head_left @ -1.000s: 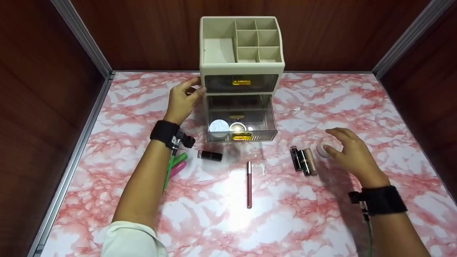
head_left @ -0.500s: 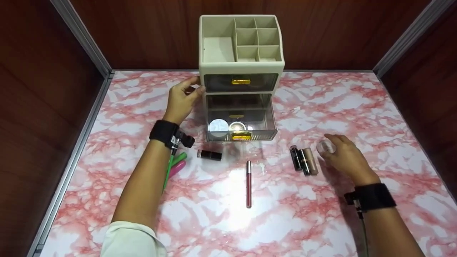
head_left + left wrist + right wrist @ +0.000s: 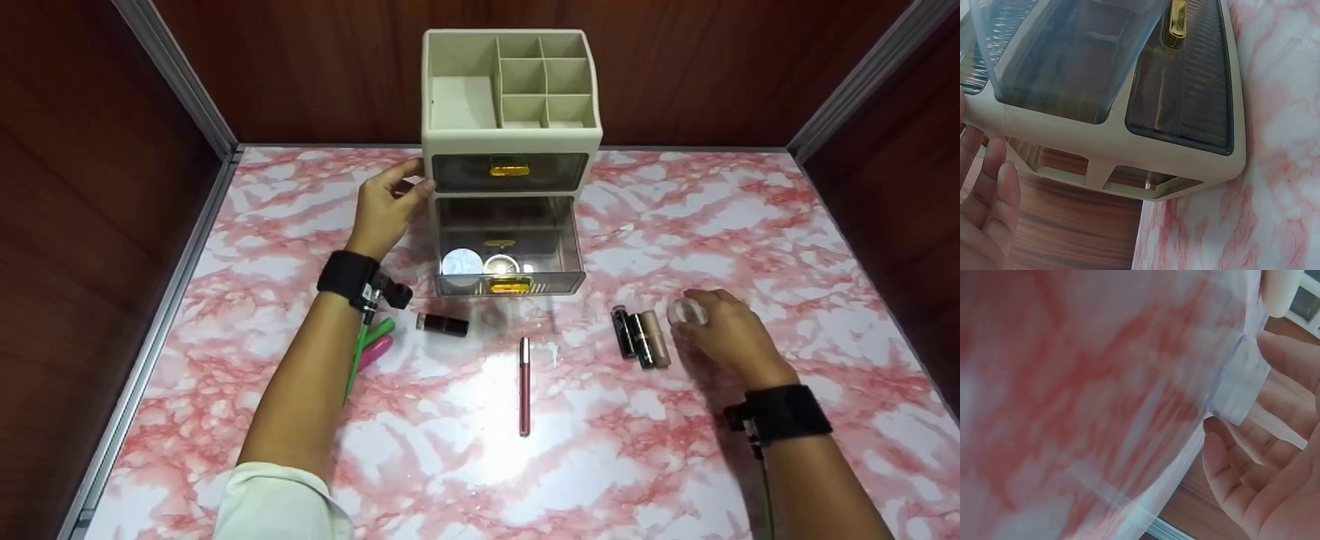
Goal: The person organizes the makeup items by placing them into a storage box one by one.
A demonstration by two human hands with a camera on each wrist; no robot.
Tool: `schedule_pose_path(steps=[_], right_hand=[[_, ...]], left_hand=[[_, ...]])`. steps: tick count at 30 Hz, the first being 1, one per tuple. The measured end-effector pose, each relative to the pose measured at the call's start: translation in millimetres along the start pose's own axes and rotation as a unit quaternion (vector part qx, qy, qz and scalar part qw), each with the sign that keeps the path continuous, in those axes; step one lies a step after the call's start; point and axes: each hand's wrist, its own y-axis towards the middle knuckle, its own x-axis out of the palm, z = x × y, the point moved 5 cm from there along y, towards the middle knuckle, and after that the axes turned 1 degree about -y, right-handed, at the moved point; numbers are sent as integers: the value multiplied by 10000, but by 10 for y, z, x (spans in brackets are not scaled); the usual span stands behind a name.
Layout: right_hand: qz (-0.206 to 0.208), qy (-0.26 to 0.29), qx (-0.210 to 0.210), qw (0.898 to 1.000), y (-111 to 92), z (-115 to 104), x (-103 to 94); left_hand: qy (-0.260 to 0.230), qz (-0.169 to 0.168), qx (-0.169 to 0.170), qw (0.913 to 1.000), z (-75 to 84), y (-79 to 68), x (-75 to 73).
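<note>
A cream makeup organizer (image 3: 513, 139) stands at the back, its lower smoky drawer (image 3: 566, 240) pulled out with round compacts inside. My left hand (image 3: 384, 210) grips its left side, thumb at the front edge and fingers along the side, beside the side openings in the left wrist view. On the right, my right hand (image 3: 726, 326) holds a small clear round jar (image 3: 1241, 379) between thumb and fingers, low over the marbled table. Just left of that jar lie black lipstick tubes (image 3: 624, 332) and a beige tube (image 3: 655, 339) side by side.
A dark lipstick (image 3: 444, 324) lies before the open drawer, and a lip gloss tube (image 3: 524, 386) lies nearer the front. Green (image 3: 380, 328) and pink tubes (image 3: 375, 352) sit partly behind the left forearm. Dark wooden panels (image 3: 697, 75) enclose the table's back and sides.
My right hand has moved slightly left onto the clear jar, and its fingers have closed around it. The left hand stays on the organizer, and the drawer has not moved.
</note>
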Motion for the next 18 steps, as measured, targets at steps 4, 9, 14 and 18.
schedule_pose_path(steps=[4, 9, 14, 18], right_hand=[[86, 40, 60, 9999, -21, -52, -62], [339, 17, -209, 9992, -62, -246, -235], [578, -1, -638, 9963, -118, -564, -439], [631, 6, -908, 9939, -173, -857, -591]], left_hand=[[30, 32, 41, 10000, 14, -3, 4], [111, 99, 61, 9999, 17, -12, 0], [55, 78, 83, 9999, 16, -11, -3], [42, 25, 87, 10000, 24, -5, 5]])
